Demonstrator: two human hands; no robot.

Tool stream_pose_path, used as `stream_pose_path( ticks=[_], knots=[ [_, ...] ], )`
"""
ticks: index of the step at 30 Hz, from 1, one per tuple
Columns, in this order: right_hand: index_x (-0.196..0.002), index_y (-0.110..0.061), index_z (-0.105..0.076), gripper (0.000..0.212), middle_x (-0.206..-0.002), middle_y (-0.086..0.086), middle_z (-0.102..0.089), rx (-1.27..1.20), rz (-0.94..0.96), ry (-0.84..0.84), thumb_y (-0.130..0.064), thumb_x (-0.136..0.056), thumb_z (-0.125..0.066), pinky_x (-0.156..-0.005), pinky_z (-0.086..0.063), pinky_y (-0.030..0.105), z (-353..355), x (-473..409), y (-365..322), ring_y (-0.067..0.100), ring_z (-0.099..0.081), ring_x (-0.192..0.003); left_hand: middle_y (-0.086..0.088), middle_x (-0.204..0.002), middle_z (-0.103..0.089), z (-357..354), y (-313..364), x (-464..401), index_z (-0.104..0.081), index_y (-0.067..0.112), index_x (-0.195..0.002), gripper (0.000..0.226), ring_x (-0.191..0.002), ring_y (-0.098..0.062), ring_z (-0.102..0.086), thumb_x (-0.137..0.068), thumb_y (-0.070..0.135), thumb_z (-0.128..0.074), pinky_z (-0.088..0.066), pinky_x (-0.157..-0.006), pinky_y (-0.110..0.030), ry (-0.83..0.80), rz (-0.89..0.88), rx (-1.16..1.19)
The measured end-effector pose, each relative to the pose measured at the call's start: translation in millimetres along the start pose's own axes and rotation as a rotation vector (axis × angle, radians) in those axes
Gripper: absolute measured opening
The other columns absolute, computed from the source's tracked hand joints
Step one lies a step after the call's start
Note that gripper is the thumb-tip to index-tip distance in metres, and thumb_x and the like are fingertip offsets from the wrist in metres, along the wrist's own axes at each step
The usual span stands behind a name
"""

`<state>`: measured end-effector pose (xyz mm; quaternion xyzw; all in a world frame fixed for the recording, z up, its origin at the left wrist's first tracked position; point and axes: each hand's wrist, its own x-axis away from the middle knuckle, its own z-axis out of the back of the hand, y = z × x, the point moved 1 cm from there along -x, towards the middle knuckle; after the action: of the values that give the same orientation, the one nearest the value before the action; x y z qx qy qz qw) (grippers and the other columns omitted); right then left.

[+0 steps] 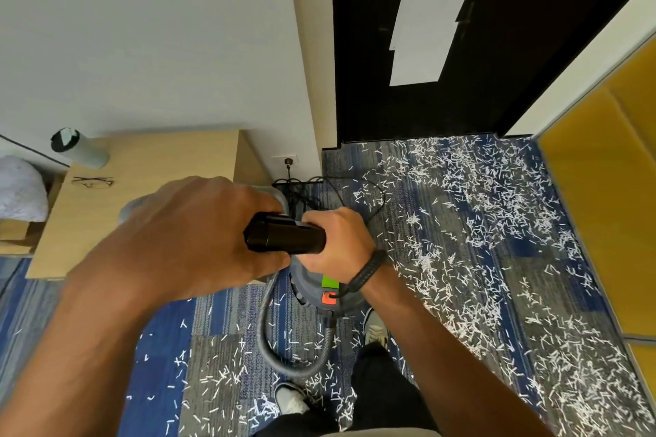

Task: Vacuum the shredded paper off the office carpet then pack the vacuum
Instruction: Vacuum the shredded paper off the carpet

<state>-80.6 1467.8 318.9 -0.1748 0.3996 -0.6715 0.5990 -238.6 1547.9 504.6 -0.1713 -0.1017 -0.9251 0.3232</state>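
We have both hands on the black tube (pixel 285 237), the stiff end of the vacuum's pipe. It lies flat across our view, its long way running from 9 o'clock to 3 o'clock. Our left hand (pixel 198 234) is curled around its 9 o'clock end. Our right hand (pixel 335 241) grips the 3 o'clock end, fingers wrapped tight. Both hands touch the tube, so neither one is nearer.

The vacuum (pixel 328 289) sits on the carpet (pixel 167 341) right under our hands, a little toward 5 o'clock. Its grey hose (pixel 273 348) loops down toward 6 o'clock and back up to the tube. A black cord (pixel 358 188) runs off toward 12 o'clock to the wall plug (pixel 288 162).

The shredded paper (pixel 497 223) is nearly all still on the floor. The thickest part lies from 1 o'clock round to 4 o'clock of our hands. Some bits lie by our shoes (pixel 376 330) at 6 o'clock too.

We think no cleaning has started yet. The tube must next tip down and point toward 3 o'clock, where the big mess is. A worktop (pixel 149 167) with glasses (pixel 93 182) and a bottle (pixel 76 147) sits at 10 o'clock, away from the paper.
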Motion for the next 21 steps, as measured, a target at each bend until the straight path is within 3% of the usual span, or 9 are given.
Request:
stream_pose_path(
  ticks=[3, 9, 12, 15, 18, 21],
  knots=[
    [-0.067, -0.029, -0.051, 0.026, -0.053, -0.01, -0.046, -0.01, -0.023, 0.015, -0.042, -0.073, -0.073, -0.052, -0.037, 0.024, 3, -6, 1, 0.02, -0.061, -0.057, 0.026, -0.075, -0.062, 8, 4, -10, -0.048, 0.072, -0.115, 0.054, -0.076, -0.009, -0.061, -0.063, 0.089, -0.045, -0.058, -0.07, -0.036, 0.012, -0.004, -0.014],
    [-0.073, -0.019, -0.062, 0.027, -0.057, -0.004, -0.059, 0.015, -0.074, 0.023, -0.04, -0.077, -0.079, -0.052, -0.043, 0.026, 5, -14, 8, 0.017, -0.061, -0.058, 0.025, -0.074, -0.062, 21, 9, -29, -0.056, 0.065, -0.116, 0.044, -0.073, -0.005, -0.059, -0.075, 0.08, -0.064, -0.052, -0.069, -0.029, 0.025, -0.024, -0.052],
    [-0.072, -0.021, -0.06, 0.027, -0.057, -0.004, -0.06, 0.027, -0.037, 0.051, -0.039, -0.077, -0.079, -0.051, -0.046, 0.028, 9, -12, 7, 0.019, -0.062, -0.057, 0.03, -0.073, -0.06, 24, 12, -22, -0.044, 0.073, -0.118, 0.05, -0.075, -0.009, -0.063, -0.071, 0.085, -0.057, -0.057, -0.073, -0.033, 0.026, -0.016, -0.063],
    [-0.072, -0.022, -0.061, 0.024, -0.057, -0.004, -0.06, 0.044, 0.005, 0.069, -0.036, -0.075, -0.08, -0.052, -0.046, 0.027, 16, -14, 11, 0.02, -0.063, -0.057, 0.031, -0.074, -0.06, 23, 13, -22, -0.04, 0.083, -0.107, 0.043, -0.077, -0.01, -0.064, -0.065, 0.09, -0.044, -0.058, -0.073, -0.036, 0.012, 0.019, -0.031],
    [-0.072, -0.021, -0.064, 0.02, -0.058, -0.003, -0.063, 0.025, -0.005, 0.057, -0.035, -0.073, -0.078, -0.051, -0.049, 0.029, 19, -20, 26, 0.021, -0.064, -0.058, 0.027, -0.081, -0.062, 18, 23, -34, -0.048, 0.068, -0.122, 0.054, -0.077, -0.011, -0.058, -0.071, 0.087, -0.048, -0.053, -0.07, -0.029, 0.022, 0.021, -0.105],
    [-0.071, -0.021, -0.061, 0.022, -0.06, -0.003, -0.063, 0.027, -0.018, -0.009, -0.042, -0.071, -0.067, -0.052, -0.051, 0.034, 15, -24, 45, 0.023, -0.064, -0.06, 0.021, -0.1, -0.067, 2, 35, -56, -0.059, 0.047, -0.12, 0.042, -0.082, -0.006, -0.056, -0.083, 0.068, -0.065, -0.033, -0.056, -0.017, -0.01, 0.035, -0.163]
  ],
)
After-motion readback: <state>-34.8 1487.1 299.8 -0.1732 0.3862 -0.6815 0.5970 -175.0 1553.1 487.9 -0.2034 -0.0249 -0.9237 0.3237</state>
